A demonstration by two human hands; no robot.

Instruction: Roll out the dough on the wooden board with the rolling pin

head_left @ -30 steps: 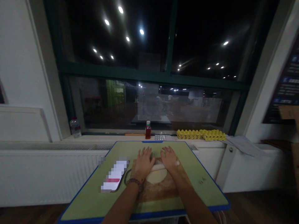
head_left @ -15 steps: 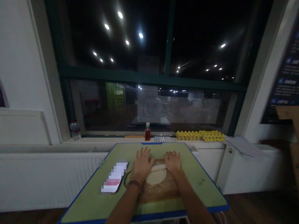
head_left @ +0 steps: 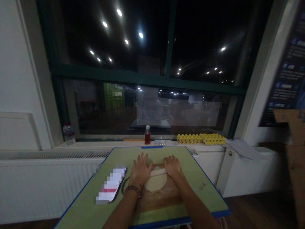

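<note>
A pale rolling pin (head_left: 158, 172) lies across the far part of a flat, roundish sheet of dough (head_left: 155, 183) on a brown wooden board (head_left: 164, 201). My left hand (head_left: 140, 169) rests palm down over the pin's left end, with its fingers stretched forward and spread. Over the right end lies my right hand (head_left: 172, 166), palm down, its fingers extended and slightly bent. Both palms cover the ends of the pin. A beaded bracelet (head_left: 133, 189) circles my left wrist.
The board sits on a green, blue-edged table (head_left: 88, 211). Left of my hands lies a phone (head_left: 113, 184) with a blurred screen. On the windowsill stand a red-brown bottle (head_left: 147, 135), yellow egg trays (head_left: 200, 139) and a plastic bottle (head_left: 69, 133). A radiator (head_left: 47, 187) runs below.
My view has turned slightly right, so the surroundings shift left. My hands have drawn slightly back toward me on the rolling pin, and their spread pose is much the same.
</note>
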